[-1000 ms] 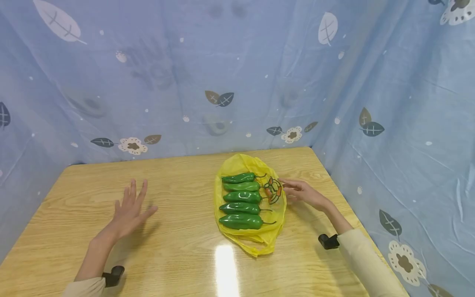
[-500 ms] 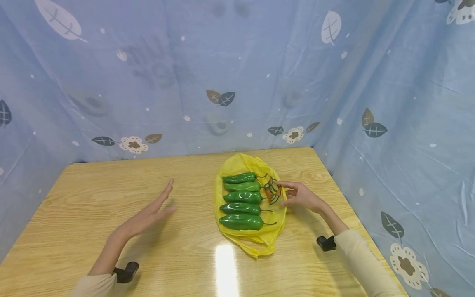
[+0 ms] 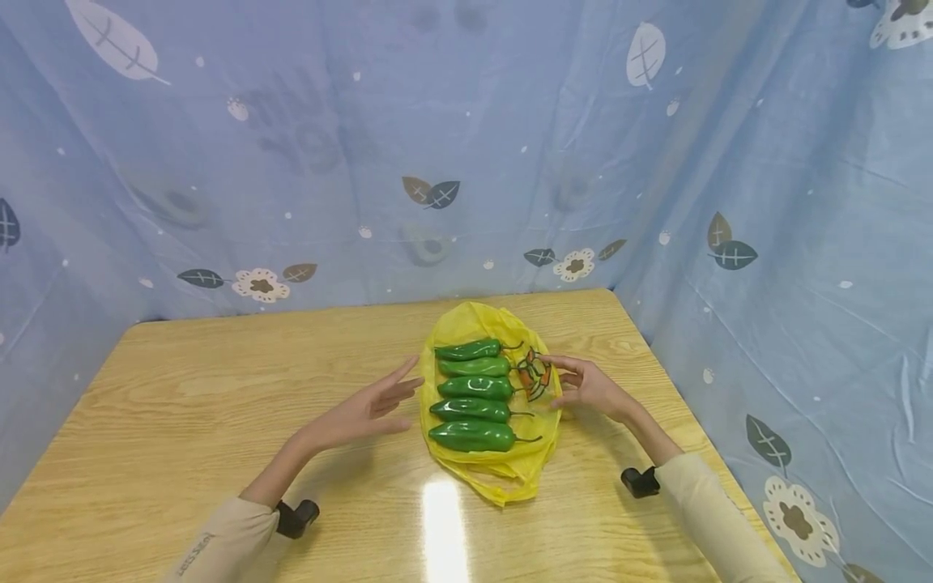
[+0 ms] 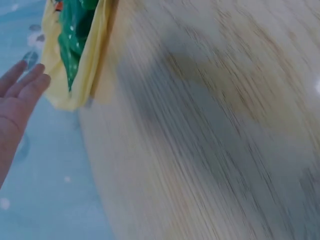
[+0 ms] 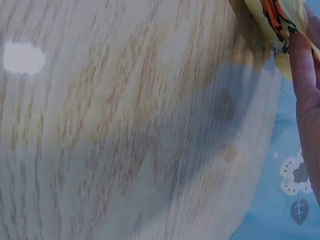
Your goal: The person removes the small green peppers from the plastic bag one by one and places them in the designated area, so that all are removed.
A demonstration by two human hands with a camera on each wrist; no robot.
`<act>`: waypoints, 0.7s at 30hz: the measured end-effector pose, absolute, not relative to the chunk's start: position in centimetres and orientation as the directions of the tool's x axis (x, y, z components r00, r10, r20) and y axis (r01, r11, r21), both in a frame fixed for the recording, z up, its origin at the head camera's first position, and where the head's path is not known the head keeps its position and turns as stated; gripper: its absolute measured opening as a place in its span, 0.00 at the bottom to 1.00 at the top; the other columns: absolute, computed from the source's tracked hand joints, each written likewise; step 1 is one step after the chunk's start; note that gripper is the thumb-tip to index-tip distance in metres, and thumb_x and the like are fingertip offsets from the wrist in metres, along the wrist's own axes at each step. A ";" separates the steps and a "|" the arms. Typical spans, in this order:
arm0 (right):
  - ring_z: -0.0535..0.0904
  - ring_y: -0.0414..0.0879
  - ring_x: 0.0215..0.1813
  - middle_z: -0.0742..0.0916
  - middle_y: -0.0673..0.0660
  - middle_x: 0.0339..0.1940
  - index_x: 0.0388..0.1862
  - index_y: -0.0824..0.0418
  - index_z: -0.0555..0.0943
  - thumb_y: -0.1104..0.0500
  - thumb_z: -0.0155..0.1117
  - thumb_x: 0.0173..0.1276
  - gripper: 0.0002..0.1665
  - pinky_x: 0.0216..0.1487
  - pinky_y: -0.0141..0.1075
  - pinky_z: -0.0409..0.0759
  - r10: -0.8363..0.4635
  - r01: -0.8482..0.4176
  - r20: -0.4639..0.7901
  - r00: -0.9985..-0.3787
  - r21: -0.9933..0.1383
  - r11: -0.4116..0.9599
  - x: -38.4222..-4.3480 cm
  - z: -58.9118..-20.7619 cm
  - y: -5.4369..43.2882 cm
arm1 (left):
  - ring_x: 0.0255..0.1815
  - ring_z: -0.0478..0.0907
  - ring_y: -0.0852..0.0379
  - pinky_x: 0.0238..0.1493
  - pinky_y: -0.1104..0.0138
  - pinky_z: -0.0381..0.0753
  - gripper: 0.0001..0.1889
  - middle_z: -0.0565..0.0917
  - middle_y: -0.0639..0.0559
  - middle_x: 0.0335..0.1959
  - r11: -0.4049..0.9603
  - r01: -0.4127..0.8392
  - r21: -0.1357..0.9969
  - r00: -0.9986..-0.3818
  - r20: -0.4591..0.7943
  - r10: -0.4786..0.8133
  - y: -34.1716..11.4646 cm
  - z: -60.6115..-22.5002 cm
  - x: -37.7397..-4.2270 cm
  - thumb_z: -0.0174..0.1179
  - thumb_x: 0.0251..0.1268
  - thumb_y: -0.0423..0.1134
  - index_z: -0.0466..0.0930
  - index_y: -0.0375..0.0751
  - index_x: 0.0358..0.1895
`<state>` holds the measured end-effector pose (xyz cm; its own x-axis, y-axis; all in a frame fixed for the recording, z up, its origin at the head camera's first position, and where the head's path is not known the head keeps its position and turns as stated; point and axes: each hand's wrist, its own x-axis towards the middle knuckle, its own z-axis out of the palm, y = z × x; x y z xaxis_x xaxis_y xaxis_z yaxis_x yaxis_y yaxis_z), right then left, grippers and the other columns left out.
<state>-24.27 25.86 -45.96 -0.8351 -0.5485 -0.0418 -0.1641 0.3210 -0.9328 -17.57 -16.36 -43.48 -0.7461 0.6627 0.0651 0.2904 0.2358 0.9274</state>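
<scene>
Blue leaf-print curtain (image 3: 474, 146) backs a wooden table (image 3: 219, 380) bearing one oval yellow plastic bag (image 3: 470, 317), likely limp; pinch its rim (image 3: 503, 495). Left hand (image 3: 357, 417), outstretched, at its nine o'clock; right hand (image 3: 599, 390) at three, grip unclear.

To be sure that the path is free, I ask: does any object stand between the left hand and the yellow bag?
Nothing visible stands between the left hand and the yellow bag. The fingertips are close to the bag's edge; whether they touch is unclear. The right hand is at the opposite edge.
</scene>
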 end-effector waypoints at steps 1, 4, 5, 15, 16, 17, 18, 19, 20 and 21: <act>0.60 0.66 0.71 0.62 0.67 0.74 0.72 0.65 0.64 0.68 0.73 0.54 0.47 0.67 0.56 0.63 -0.548 -0.164 -0.041 -0.835 -0.933 0.320 -24.2 -46.0 25.8 | 0.73 0.56 0.47 0.71 0.54 0.54 0.47 0.56 0.41 0.75 0.222 0.290 0.931 -0.741 0.072 0.667 -16.1 -43.6 -17.7 0.60 0.67 0.35 0.37 0.63 0.77; 0.62 0.67 0.69 0.61 0.67 0.74 0.72 0.65 0.63 0.70 0.72 0.55 0.47 0.65 0.55 0.66 -0.548 -0.157 -0.042 -0.836 -0.937 0.311 -24.2 -46.0 25.8 | 0.73 0.56 0.44 0.70 0.55 0.56 0.47 0.56 0.42 0.75 0.177 0.289 0.941 -0.727 0.095 0.680 -15.5 -43.8 -18.0 0.61 0.66 0.34 0.37 0.58 0.78; 0.62 0.67 0.69 0.61 0.67 0.74 0.72 0.65 0.63 0.70 0.72 0.55 0.47 0.65 0.55 0.66 -0.548 -0.153 -0.043 -0.835 -0.939 0.308 -24.2 -46.0 25.8 | 0.73 0.56 0.42 0.70 0.56 0.56 0.47 0.56 0.42 0.75 0.158 0.287 0.945 -0.721 0.105 0.685 -15.3 -43.8 -18.1 0.61 0.66 0.33 0.38 0.56 0.78; 0.61 0.66 0.70 0.61 0.67 0.74 0.72 0.66 0.62 0.69 0.73 0.53 0.48 0.66 0.54 0.65 -0.551 -0.158 -0.031 -0.834 -0.943 0.292 -24.2 -46.0 25.9 | 0.71 0.60 0.41 0.69 0.61 0.61 0.40 0.61 0.40 0.73 0.080 0.290 0.954 -0.667 0.142 0.731 -13.0 -44.1 -19.0 0.60 0.66 0.32 0.50 0.48 0.77; 0.61 0.65 0.70 0.61 0.66 0.74 0.72 0.66 0.62 0.69 0.74 0.53 0.49 0.66 0.54 0.65 -0.550 -0.158 -0.030 -0.834 -0.944 0.291 -24.2 -46.0 25.9 | 0.69 0.63 0.42 0.67 0.62 0.63 0.37 0.64 0.40 0.71 0.099 0.303 0.948 -0.676 0.141 0.724 -12.7 -44.1 -19.0 0.60 0.66 0.33 0.54 0.45 0.75; 0.61 0.65 0.70 0.61 0.66 0.74 0.72 0.66 0.62 0.69 0.74 0.52 0.49 0.66 0.54 0.64 -0.552 -0.164 -0.026 -0.834 -0.942 0.292 -24.2 -46.0 25.9 | 0.67 0.67 0.43 0.65 0.62 0.67 0.33 0.67 0.40 0.69 0.114 0.315 0.942 -0.685 0.142 0.715 -12.4 -44.2 -19.1 0.60 0.66 0.33 0.60 0.42 0.73; 0.60 0.65 0.70 0.61 0.67 0.74 0.72 0.67 0.62 0.69 0.74 0.52 0.49 0.67 0.55 0.64 -0.552 -0.168 -0.022 -0.833 -0.942 0.291 -24.2 -46.1 25.9 | 0.65 0.70 0.44 0.63 0.63 0.70 0.29 0.71 0.41 0.66 0.132 0.320 0.938 -0.698 0.140 0.702 -12.1 -44.3 -19.2 0.61 0.66 0.35 0.65 0.40 0.70; 0.60 0.65 0.70 0.61 0.66 0.74 0.72 0.66 0.62 0.69 0.74 0.52 0.49 0.67 0.55 0.63 -0.550 -0.166 -0.023 -0.835 -0.942 0.291 -24.3 -46.1 25.8 | 0.62 0.74 0.45 0.60 0.63 0.73 0.26 0.75 0.42 0.63 0.159 0.326 0.932 -0.715 0.133 0.686 -11.8 -44.4 -19.2 0.61 0.66 0.36 0.70 0.38 0.67; 0.60 0.65 0.71 0.62 0.66 0.74 0.72 0.66 0.62 0.69 0.74 0.51 0.49 0.67 0.56 0.62 -0.548 -0.166 -0.022 -0.836 -0.942 0.290 -24.3 -46.2 25.8 | 0.58 0.77 0.47 0.57 0.64 0.76 0.22 0.78 0.43 0.60 0.186 0.328 0.926 -0.734 0.126 0.668 -11.5 -44.5 -19.3 0.61 0.66 0.37 0.75 0.38 0.63; 0.59 0.65 0.71 0.62 0.66 0.74 0.72 0.66 0.62 0.69 0.74 0.51 0.49 0.68 0.56 0.61 -0.550 -0.171 -0.017 -0.835 -0.942 0.288 -24.3 -46.3 25.7 | 0.55 0.79 0.48 0.54 0.66 0.78 0.19 0.80 0.44 0.57 0.211 0.325 0.922 -0.752 0.117 0.648 -11.3 -44.6 -19.3 0.61 0.66 0.38 0.78 0.38 0.59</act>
